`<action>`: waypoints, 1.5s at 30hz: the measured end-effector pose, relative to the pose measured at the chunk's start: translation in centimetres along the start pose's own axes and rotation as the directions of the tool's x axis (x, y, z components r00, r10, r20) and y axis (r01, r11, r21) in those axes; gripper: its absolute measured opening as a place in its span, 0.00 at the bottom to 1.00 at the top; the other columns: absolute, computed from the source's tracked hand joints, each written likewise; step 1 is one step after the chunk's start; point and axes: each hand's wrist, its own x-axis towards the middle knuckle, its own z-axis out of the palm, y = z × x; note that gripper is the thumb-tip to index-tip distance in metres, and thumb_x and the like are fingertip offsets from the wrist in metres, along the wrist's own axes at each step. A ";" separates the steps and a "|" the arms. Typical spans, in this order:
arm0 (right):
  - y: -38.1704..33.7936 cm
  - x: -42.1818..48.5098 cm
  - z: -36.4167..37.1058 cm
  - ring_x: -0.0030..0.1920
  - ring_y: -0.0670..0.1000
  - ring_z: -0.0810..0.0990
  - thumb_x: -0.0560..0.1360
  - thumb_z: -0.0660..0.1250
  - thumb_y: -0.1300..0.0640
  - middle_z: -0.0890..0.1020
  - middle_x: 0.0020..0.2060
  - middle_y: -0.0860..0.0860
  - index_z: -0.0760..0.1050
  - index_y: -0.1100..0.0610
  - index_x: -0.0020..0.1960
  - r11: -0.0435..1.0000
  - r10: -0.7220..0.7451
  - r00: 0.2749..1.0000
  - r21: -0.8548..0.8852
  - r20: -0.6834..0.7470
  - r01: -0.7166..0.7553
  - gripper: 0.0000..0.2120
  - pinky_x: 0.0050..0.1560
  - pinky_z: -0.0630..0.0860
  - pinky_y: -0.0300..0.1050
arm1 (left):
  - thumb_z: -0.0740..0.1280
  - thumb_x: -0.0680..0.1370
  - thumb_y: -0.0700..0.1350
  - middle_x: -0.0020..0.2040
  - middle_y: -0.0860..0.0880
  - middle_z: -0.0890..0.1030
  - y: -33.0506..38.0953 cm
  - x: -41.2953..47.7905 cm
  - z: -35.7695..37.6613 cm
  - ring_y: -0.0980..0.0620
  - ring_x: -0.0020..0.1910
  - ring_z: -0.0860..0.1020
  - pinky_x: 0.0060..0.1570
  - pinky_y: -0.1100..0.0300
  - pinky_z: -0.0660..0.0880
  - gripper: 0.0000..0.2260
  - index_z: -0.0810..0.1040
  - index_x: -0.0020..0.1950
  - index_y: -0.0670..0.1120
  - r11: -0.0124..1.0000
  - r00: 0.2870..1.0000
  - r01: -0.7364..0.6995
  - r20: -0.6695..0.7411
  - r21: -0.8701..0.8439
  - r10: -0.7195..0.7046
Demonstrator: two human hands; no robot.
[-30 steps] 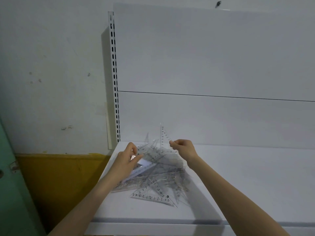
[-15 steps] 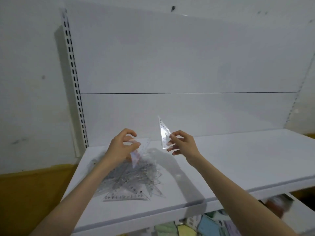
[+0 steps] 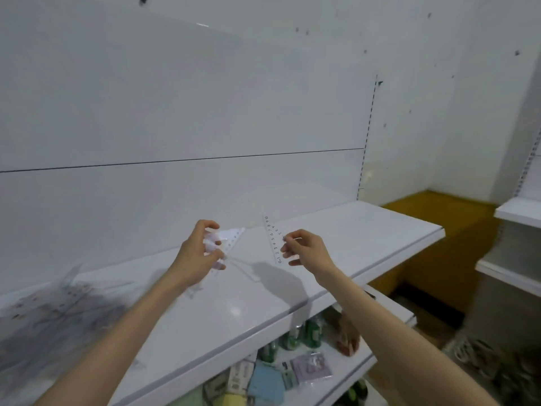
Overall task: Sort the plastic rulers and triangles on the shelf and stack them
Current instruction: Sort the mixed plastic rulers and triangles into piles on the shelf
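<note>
A blurred pile of clear plastic rulers and triangles (image 3: 55, 306) lies at the left end of the white shelf (image 3: 351, 230). My left hand (image 3: 199, 253) grips a clear plastic triangle (image 3: 232, 237) above the shelf's middle. To its right, my right hand (image 3: 304, 250) pinches another clear triangle (image 3: 272, 238) with printed numbers, held upright on its long edge. Both pieces are off the shelf surface and apart from each other.
A lower shelf (image 3: 389, 312) under the front edge holds green bottles (image 3: 310, 335), packets and coloured items. A second white shelf unit (image 3: 518, 212) stands at the right. A yellow wall band (image 3: 439, 230) runs behind the right end.
Both hands have lifted a triangle each away from the pile and moved right along the shelf. The view has swung right, so the pile now sits at the far left.
</note>
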 end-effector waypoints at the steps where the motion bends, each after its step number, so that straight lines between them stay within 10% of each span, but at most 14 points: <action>1: 0.4 0.5 -1.4 0.35 0.49 0.79 0.79 0.63 0.60 0.81 0.37 0.53 0.76 0.63 0.51 1.000 0.009 1.000 -0.010 -0.016 -0.009 0.06 0.35 0.77 0.42 | 0.62 0.74 0.28 0.52 0.43 0.71 0.1 0.7 1.2 0.47 0.40 0.79 0.35 0.60 0.80 0.20 0.66 0.59 0.48 1.000 1.000 -0.005 -0.001 0.031 0.005; 9: 3.9 7.2 -12.3 0.36 0.48 0.79 0.74 0.63 0.65 0.82 0.40 0.52 0.74 0.57 0.55 0.981 0.093 0.996 -0.172 -0.009 -0.094 0.10 0.38 0.75 0.40 | 0.67 0.72 0.33 0.55 0.45 0.69 -0.4 6.1 10.8 0.47 0.40 0.74 0.37 0.56 0.74 0.20 0.66 0.61 0.45 0.976 0.988 0.129 -0.104 0.174 -0.112; 21: 9.1 13.1 -15.9 0.47 0.50 0.76 0.75 0.60 0.63 0.79 0.51 0.54 0.73 0.59 0.60 0.818 -0.027 0.968 -0.550 0.251 0.165 0.14 0.39 0.69 0.30 | 0.74 0.67 0.35 0.54 0.47 0.73 -1.5 5.2 14.9 0.57 0.42 0.76 0.39 0.60 0.73 0.23 0.75 0.60 0.46 0.893 0.949 0.233 -0.292 0.385 -0.122; 26: 9.6 13.6 -16.0 0.52 0.54 0.77 0.78 0.58 0.58 0.80 0.53 0.53 0.71 0.59 0.62 0.674 -0.141 0.959 -0.686 0.246 0.275 0.14 0.49 0.74 0.48 | 0.75 0.67 0.35 0.57 0.49 0.76 -1.3 3.1 14.6 0.54 0.44 0.77 0.42 0.63 0.69 0.26 0.72 0.63 0.46 0.874 0.944 0.222 -0.320 0.432 -0.082; 35: 10.5 14.8 -16.6 0.59 0.55 0.72 0.80 0.55 0.54 0.78 0.59 0.53 0.75 0.56 0.63 0.363 -0.210 0.931 -0.861 0.297 0.357 0.16 0.57 0.66 0.47 | 0.74 0.68 0.34 0.59 0.50 0.76 -0.6 1.6 15.2 0.57 0.47 0.76 0.41 0.70 0.68 0.26 0.73 0.64 0.46 0.860 0.930 0.261 -0.354 0.438 -0.102; 45: 5.5 11.0 -10.5 0.52 0.49 0.79 0.80 0.62 0.52 0.82 0.52 0.50 0.78 0.58 0.58 0.737 -0.265 0.718 -0.346 0.643 0.581 0.12 0.53 0.73 0.41 | 0.72 0.69 0.37 0.58 0.52 0.75 0.3 1.4 15.4 0.64 0.47 0.75 0.41 0.76 0.68 0.26 0.72 0.65 0.48 0.821 0.949 0.252 -0.299 0.513 -0.105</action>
